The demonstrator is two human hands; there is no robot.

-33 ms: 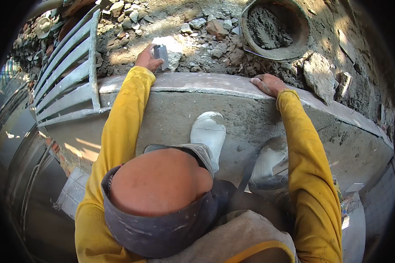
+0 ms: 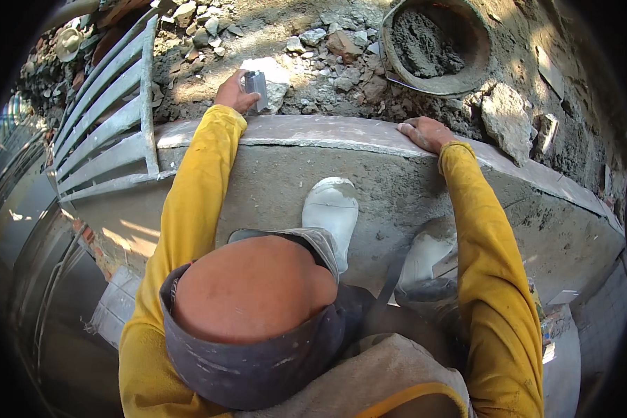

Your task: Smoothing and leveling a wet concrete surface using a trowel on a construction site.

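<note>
My left hand [image 2: 234, 95] is closed around a small grey block-like piece [image 2: 256, 89] with straight edges. I cannot make out exactly what kind of piece it is. It is held just beyond the ledge, in front of a pale stone [image 2: 277, 82]. Over to the right, my right hand [image 2: 428, 132] rests on the long slab ledge [image 2: 327, 130], fingers stretched along its top and nothing seen in them. Both yellow sleeves reach forward to the ledge.
A bucket [image 2: 477, 49] of wet grey mortar stands beyond my right hand. A slatted pale frame [image 2: 148, 90] leans at the left. Rubble [image 2: 345, 49] covers the ground past the ledge, with a large broken chunk [image 2: 507, 122] at the right. My white boots [image 2: 331, 209] are below.
</note>
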